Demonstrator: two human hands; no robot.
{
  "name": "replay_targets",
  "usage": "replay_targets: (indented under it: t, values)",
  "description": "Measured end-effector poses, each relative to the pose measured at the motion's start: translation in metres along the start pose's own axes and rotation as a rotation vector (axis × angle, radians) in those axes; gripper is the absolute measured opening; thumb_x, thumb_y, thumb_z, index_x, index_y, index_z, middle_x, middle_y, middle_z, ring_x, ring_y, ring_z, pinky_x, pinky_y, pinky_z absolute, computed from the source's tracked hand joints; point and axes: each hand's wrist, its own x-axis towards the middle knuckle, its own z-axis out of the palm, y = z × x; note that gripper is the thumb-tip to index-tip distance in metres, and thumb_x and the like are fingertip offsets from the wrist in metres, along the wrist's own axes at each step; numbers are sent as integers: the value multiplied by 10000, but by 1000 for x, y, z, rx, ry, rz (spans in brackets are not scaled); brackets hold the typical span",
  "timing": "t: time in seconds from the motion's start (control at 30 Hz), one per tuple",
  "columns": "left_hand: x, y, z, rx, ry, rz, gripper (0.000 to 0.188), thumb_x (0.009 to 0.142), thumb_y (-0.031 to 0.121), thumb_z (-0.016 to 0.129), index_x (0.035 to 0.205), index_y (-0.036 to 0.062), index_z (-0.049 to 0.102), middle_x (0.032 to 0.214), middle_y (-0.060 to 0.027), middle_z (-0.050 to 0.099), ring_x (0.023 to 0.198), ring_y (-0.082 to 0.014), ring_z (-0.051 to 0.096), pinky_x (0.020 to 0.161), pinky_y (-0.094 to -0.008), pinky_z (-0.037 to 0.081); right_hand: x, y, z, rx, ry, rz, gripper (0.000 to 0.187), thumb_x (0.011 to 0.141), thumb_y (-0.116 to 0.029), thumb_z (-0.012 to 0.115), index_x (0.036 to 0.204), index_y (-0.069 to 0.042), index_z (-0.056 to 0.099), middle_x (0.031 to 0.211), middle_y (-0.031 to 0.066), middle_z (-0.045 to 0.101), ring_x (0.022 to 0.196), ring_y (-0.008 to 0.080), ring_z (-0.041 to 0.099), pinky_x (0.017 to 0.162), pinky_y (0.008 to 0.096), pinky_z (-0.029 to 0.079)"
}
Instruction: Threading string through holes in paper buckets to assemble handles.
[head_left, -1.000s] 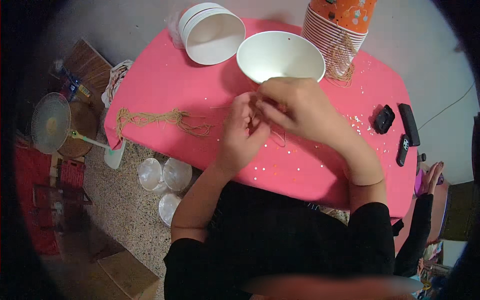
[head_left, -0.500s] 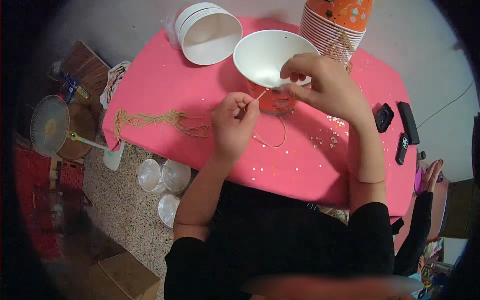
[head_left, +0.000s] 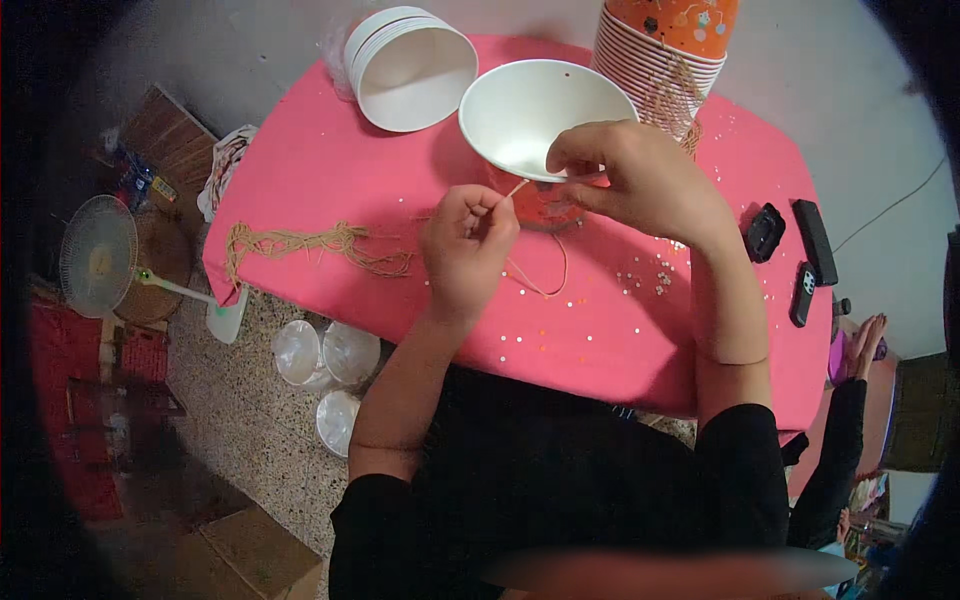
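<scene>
A paper bucket [head_left: 520, 110], white inside and orange-red outside, stands on the pink table with a small hole near its far rim. My left hand [head_left: 470, 240] is closed, pinching a thin tan cord [head_left: 562, 270] between thumb and forefinger. The cord's short end points up at the bucket's near rim, and its tail loops down onto the table. My right hand [head_left: 640, 180] is bent over the near right rim, fingers inside the bucket and thumb outside against the wall. The near wall is partly hidden by that hand.
A bundle of tan cords [head_left: 320, 240] lies at left on the pink tablecloth [head_left: 600, 370]. Nested white buckets [head_left: 415, 75] lie behind; a tall bucket stack [head_left: 660, 70] stands back right. Small paper dots, a black tray [head_left: 765, 232] and a remote [head_left: 803, 293] lie at right.
My right hand has come down and left, its fingers reaching lower inside the bucket and its thumb over the near wall. My left hand keeps its pinch on the cord.
</scene>
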Motion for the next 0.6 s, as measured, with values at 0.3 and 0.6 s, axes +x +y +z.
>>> replay_targets:
  t: [0.3,0.6]
  values:
    - [-1,-3,3,181,44,86,128,841,-37,638,852,37,535,611,57,506,545,7,453,459,-185,366,0,-1,3,-2,7,6,163,737,-13,665,896,-13,627,732,123,618,667,244,624,613,343,498]
    - [-1,-8,2,311,46,222,165,793,-19,684,825,59,543,550,17,463,469,-28,400,417,-226,324,1,-4,2,10,-19,34,162,740,-7,657,899,-8,626,730,126,622,668,246,625,618,340,502]
